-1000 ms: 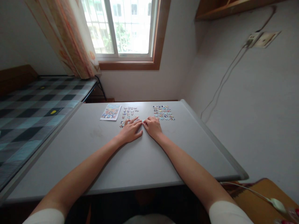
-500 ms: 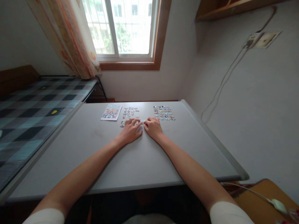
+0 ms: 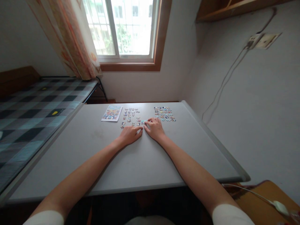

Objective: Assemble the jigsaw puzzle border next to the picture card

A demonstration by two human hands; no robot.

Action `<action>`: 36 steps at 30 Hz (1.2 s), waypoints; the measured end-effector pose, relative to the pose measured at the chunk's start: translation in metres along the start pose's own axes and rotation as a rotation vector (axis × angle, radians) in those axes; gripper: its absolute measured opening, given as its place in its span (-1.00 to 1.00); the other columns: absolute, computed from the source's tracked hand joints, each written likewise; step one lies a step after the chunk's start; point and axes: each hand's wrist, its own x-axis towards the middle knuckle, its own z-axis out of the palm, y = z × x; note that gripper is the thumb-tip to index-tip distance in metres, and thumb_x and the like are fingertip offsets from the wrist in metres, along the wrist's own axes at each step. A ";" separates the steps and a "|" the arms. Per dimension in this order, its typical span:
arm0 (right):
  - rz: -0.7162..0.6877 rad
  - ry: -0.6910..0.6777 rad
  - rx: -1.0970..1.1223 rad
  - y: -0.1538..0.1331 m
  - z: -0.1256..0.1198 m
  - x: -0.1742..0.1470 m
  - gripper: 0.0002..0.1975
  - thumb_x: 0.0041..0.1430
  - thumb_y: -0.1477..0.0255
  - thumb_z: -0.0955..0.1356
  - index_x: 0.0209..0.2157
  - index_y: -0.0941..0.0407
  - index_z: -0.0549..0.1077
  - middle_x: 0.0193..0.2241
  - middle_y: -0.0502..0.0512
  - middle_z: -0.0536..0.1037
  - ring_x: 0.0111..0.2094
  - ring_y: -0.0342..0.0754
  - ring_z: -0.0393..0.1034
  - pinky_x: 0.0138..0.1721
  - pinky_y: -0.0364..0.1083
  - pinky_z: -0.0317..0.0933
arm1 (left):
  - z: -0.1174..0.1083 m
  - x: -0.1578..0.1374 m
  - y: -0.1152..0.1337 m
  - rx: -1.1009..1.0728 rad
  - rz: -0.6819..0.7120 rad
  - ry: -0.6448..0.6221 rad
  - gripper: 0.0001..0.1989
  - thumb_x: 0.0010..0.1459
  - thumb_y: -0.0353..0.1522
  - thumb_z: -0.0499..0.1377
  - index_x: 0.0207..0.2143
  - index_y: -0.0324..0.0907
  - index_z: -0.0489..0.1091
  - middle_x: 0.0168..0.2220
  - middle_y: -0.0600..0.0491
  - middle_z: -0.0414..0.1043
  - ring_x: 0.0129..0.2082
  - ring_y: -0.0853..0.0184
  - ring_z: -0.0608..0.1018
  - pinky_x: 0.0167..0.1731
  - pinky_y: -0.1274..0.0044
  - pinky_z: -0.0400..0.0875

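Note:
A small light-blue joined bit of jigsaw puzzle (image 3: 143, 121) lies flat on the grey-white table (image 3: 140, 165). My right hand (image 3: 154, 128) rests at its right side, fingers bent and pressed onto its edge, covering part of it. Just left and nearer to me, my left hand (image 3: 131, 134) lies on the table, its thumb and forefinger apart and no piece visible between them. Beyond it are loose jigsaw pieces (image 3: 129, 120) in loose rows. Another group of jigsaw pieces (image 3: 163, 112) sits past my right hand.
A colourful printed picture sheet (image 3: 112, 113) lies at the table's back left. On the left stands a bed with a checked cover (image 3: 47, 107). A window (image 3: 131, 28) is ahead, and a cable (image 3: 221, 87) hangs down the right wall.
My left hand has drawn back toward me from the light-blue bit, uncovering several loose pieces. The right hand stays at the bit, with its fingers slightly shifted.

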 end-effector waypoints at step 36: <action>-0.013 -0.064 -0.042 -0.002 0.004 -0.002 -0.62 0.27 0.18 0.18 0.03 -0.04 0.40 0.06 0.11 0.34 0.02 0.14 0.07 0.06 0.13 -0.04 | 0.003 0.000 -0.003 -0.049 -0.008 -0.011 -0.65 0.22 -0.17 -0.03 -0.10 -0.01 0.47 -0.51 0.09 0.51 -0.48 0.35 0.52 -0.41 0.58 0.29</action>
